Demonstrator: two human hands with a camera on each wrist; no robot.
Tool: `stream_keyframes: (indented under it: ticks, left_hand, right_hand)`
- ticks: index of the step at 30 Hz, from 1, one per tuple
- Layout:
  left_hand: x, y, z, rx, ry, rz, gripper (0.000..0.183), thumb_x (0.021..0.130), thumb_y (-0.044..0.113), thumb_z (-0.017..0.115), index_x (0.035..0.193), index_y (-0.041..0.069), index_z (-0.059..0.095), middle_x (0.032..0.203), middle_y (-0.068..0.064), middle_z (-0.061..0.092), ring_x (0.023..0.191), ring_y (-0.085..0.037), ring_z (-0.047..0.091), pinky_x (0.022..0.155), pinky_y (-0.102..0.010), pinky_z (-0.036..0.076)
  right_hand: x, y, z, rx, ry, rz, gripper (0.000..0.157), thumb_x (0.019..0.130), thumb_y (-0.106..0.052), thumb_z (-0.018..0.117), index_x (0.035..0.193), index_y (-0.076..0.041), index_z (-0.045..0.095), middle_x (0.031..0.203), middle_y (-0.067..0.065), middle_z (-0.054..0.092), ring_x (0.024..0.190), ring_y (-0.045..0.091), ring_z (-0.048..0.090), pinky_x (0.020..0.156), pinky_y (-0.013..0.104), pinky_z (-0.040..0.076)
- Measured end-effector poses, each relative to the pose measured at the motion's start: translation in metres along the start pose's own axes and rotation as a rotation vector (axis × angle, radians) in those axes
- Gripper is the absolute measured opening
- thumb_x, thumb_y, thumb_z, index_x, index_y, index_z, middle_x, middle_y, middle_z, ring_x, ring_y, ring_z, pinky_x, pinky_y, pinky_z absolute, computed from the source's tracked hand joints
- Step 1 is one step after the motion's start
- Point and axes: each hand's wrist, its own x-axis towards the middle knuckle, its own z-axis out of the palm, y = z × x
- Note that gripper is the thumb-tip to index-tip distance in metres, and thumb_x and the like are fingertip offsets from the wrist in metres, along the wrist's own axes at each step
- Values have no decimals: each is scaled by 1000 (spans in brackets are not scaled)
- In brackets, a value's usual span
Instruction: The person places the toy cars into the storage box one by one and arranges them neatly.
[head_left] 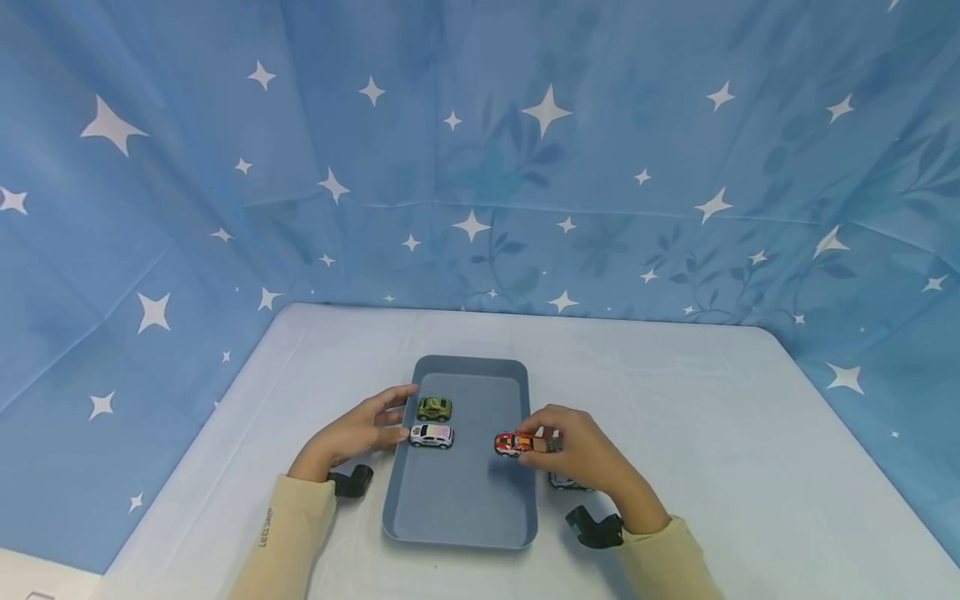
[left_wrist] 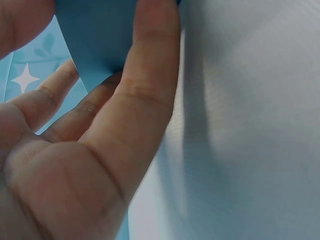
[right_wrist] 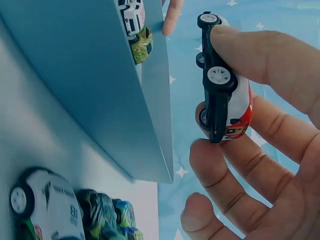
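Over the right side of the tray (head_left: 461,508), I have the red toy car (head_left: 507,443) raised, my right hand's (head_left: 576,450) grip clamped on it between thumb and fingers. My left hand (head_left: 363,427) touches the left rim, grip apart. I see a green car (head_left: 434,408) and white car (head_left: 432,437) inside, and more cars (right_wrist: 48,207) on the tabletop (head_left: 750,442) beside the right wall.

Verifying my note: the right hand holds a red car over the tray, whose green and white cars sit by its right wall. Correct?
Wrong wall: the head view shows the green car and white car by the left wall of the tray.
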Motion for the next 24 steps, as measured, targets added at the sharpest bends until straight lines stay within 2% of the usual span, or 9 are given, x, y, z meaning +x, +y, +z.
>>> stream_keyframes:
  ticks: [4,24]
  left_hand:
    - [-1,0,0,6,-2,5,82,107,14,71,170,-3,22,174,-33,18,156,-62,22,118,-71,37]
    - [0,0,0,3,16,-9,81,106,12,72,170,-2,24,175,-32,19,157,-60,23,120,-70,35]
  right_hand:
    - [2,-3,3,-14,-12,4,24,89,-11,91,110,-6,80,100,-2,73,80,6,60,62,26,54]
    - [13,-14,20,-60,-39,-1,25,87,-12,93,109,-6,82,98,-4,74,79,5,58,66,25,52]
